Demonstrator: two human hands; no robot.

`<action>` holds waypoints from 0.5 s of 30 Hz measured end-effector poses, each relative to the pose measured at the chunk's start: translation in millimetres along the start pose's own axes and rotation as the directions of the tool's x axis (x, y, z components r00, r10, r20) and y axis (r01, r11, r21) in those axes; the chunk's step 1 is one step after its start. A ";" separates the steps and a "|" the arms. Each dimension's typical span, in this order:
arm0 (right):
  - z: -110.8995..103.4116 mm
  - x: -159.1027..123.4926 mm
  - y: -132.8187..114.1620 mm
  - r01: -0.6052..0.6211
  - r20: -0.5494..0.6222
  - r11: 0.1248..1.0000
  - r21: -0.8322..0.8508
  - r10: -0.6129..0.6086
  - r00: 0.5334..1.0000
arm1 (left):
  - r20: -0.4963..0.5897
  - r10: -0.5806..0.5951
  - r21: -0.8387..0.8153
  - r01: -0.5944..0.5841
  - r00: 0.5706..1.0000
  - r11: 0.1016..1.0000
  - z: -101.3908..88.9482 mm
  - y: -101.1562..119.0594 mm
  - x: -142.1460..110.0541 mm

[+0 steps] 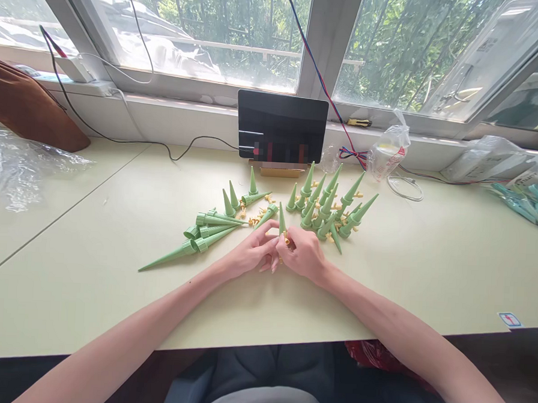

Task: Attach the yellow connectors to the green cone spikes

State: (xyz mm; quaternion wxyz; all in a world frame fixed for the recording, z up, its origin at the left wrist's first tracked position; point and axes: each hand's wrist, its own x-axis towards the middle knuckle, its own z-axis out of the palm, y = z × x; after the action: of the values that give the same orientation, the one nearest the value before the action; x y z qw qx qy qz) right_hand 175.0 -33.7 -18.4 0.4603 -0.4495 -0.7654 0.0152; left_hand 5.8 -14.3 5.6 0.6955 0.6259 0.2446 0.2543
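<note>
A green cone-shaped plastic watering spike (282, 219) points up between my hands. My left hand (256, 249) is closed around its lower part, which the fingers mostly hide. Against the spike's side, my right hand (306, 251) pinches a small yellow valve (286, 239). To the left lie several loose green spikes (220, 229), some on their sides and a few standing. Small yellow valves (255, 220) are scattered just beyond my left hand. Past my right hand stands a cluster of green spikes (327, 207), many with yellow valves sticking out of their sides.
A dark tablet (282, 127) leans on a brown stand (279, 171) by the window. Cables (355, 155), a clear plastic bag (389, 144) and a yellow cutter (359, 122) are at the back. Bagged teal pieces (530, 206) lie far right; plastic wrap (22, 164) lies left.
</note>
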 end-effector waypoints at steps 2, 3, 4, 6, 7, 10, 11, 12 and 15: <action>-0.4 0.3 -0.3 0.004 -0.003 1.000 0.006 -0.004 1.000 | 0.002 0.000 -0.004 0.000 1.000 1.000 -0.1 -0.2 0.0; -0.6 0.4 -0.4 0.002 -0.002 1.000 0.008 -0.002 1.000 | 0.002 0.000 -0.005 0.000 1.000 1.000 -0.1 -0.2 -0.2; -0.7 0.5 -0.5 -0.004 0.000 1.000 0.009 0.004 1.000 | 0.002 -0.001 -0.004 0.001 1.000 1.000 -0.1 -0.1 -0.3; -0.6 0.5 -0.5 -0.024 0.006 1.000 0.007 0.023 1.000 | 0.000 -0.004 -0.002 0.004 1.000 1.000 0.1 0.3 -0.6; -0.6 0.4 -0.5 -0.032 0.006 0.999 0.008 0.032 0.999 | -0.003 -0.007 -0.001 0.007 1.000 1.000 0.3 0.6 -0.7; -0.4 0.1 -1.0 -0.049 0.008 0.999 0.015 0.049 0.999 | -0.009 -0.013 -0.003 0.012 1.000 1.000 1.1 1.6 -1.0; -0.4 0.2 -1.3 -0.054 0.011 0.998 0.019 0.054 0.998 | -0.010 -0.014 -0.003 0.014 1.000 1.000 1.3 1.9 -1.0; -0.5 0.3 -1.6 -0.060 0.011 0.998 0.023 0.060 0.998 | -0.011 -0.017 -0.001 0.017 1.000 1.000 1.6 2.2 -1.1; -0.6 1.0 -2.0 -0.070 0.001 0.997 0.038 0.070 0.998 | -0.024 -0.031 0.007 0.031 0.999 1.000 2.1 2.8 -0.9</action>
State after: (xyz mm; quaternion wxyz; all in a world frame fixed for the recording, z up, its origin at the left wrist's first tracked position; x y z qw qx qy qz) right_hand 173.9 -34.5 -16.5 0.4681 -0.4670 -0.7488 0.0459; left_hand 6.4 -16.3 8.7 0.6942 0.6215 0.2634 0.2501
